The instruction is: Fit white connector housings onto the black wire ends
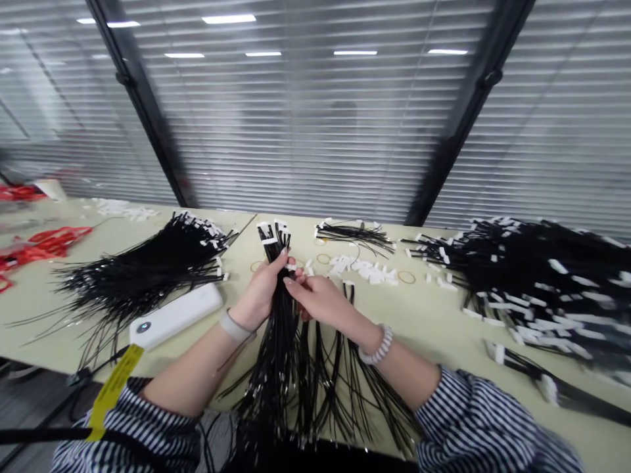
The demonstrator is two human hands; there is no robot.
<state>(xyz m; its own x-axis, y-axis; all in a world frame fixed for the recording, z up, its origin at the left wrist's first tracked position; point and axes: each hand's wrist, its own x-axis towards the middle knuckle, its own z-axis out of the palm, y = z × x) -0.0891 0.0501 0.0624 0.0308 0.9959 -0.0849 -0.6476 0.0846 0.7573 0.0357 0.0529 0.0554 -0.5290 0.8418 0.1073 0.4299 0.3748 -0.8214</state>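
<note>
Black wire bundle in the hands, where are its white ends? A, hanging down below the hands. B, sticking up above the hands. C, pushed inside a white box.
B. The white ends stick up above the left hand, while the black wires hang down below it.

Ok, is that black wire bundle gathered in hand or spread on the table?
Gathered in hand: the left hand grips the black wire bundle below its white connector ends.

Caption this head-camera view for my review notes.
Left hand and right hand hold black white-tipped cables above a pale table.
</note>
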